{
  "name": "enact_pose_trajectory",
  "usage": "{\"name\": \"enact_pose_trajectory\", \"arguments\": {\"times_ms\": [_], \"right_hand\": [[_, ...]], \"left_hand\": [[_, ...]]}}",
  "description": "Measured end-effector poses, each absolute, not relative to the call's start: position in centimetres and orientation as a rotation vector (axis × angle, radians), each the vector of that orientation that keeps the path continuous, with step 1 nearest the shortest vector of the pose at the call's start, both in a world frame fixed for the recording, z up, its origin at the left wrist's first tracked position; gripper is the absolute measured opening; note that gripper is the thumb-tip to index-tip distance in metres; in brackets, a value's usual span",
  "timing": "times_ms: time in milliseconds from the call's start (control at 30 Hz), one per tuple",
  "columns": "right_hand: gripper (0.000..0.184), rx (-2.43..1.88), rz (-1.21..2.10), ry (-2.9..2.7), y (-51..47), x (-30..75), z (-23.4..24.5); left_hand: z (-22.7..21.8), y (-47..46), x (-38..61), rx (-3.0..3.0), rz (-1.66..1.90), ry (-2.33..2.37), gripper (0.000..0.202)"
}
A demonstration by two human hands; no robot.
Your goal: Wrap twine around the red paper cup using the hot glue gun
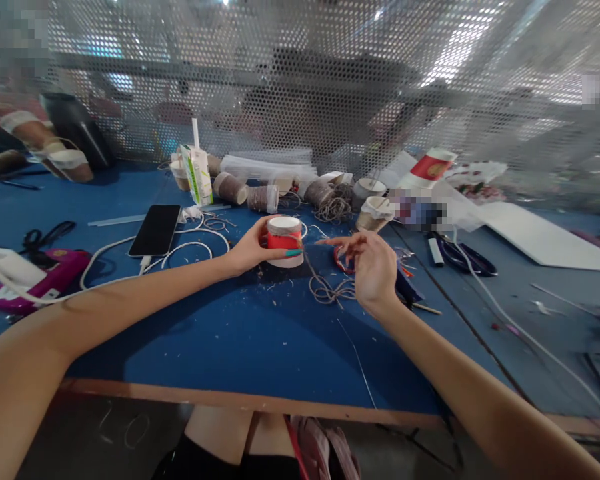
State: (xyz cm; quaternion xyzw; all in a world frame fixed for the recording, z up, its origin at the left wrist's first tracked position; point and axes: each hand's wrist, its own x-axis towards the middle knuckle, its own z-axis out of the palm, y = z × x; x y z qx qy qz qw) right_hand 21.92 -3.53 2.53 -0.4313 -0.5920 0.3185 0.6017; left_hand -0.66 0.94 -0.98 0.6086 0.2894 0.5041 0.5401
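In the head view my left hand (257, 247) is wrapped round a red and white paper cup (283, 241), which stands upside down on the blue table. Grey twine is wound round the narrow top part of the cup. To its right, my right hand (373, 268) is raised above the table, index finger stretched toward the cup and the other fingers loosely bent apart. I see nothing held in it. A loose coil of grey twine (327, 289) lies between the two hands, with a strand leading up toward the cup.
Behind the hands lie twine-wrapped cups (263, 199), a tangle of twine (334, 204) and a drink carton (199, 175) with a straw. A phone (155, 230) with a white cable and a magenta device (40, 283) are on the left. A perforated metal screen (300, 87) closes off the back.
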Motion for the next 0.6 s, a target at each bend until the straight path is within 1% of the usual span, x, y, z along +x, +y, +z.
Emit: {"name": "enact_pose_trajectory", "arguments": {"times_ms": [67, 100, 167, 233, 267, 333, 400, 467, 500, 533, 600], "right_hand": [[0.027, -1.012, 0.636, -1.469, -3.9, 21.8, 2.4], [0.028, -1.004, 0.637, -1.553, -4.1, 21.6, 2.4], [0.037, -0.952, 0.759, -1.707, -4.7, 21.1, 2.2], [0.040, -0.867, 0.969, -1.771, -5.2, 20.6, 2.0], [0.041, -0.823, 1.060, -1.775, -5.4, 20.4, 1.9], [0.043, -0.759, 1.177, -1.785, -5.6, 20.2, 1.8], [0.042, -0.761, 1.201, -1.820, -5.7, 20.1, 1.8], [0.038, -0.828, 1.092, -1.886, -5.6, 20.2, 2.0], [0.035, -0.895, 0.957, -1.924, -5.6, 20.3, 2.2], [0.033, -0.977, 0.758, -1.951, -5.5, 20.5, 2.3], [0.034, -1.155, 0.249, -1.912, -5.3, 21.2, 2.6]], "left_hand": [[-1.1, 1.0, -0.7, 1.340, 1.180, 0.678, 0.080], [-1.2, 1.0, -0.7, 1.297, 1.175, 0.666, 0.080], [-1.3, 1.0, -0.9, 1.239, 1.163, 0.630, 0.075], [-1.5, 1.1, -1.1, 1.208, 1.140, 0.608, 0.072], [-1.5, 1.1, -1.2, 1.204, 1.129, 0.608, 0.074], [-1.6, 1.1, -1.3, 1.229, 1.104, 0.628, 0.087], [-1.7, 1.0, -1.2, 1.294, 1.094, 0.653, 0.106], [-1.7, 0.9, -1.1, 1.349, 1.108, 0.673, 0.122], [-1.6, 0.9, -1.0, 1.356, 1.123, 0.683, 0.126], [-1.6, 0.9, -0.9, 1.346, 1.140, 0.697, 0.128], [-1.5, 0.9, -0.8, 1.292, 1.174, 0.741, 0.123]]}}
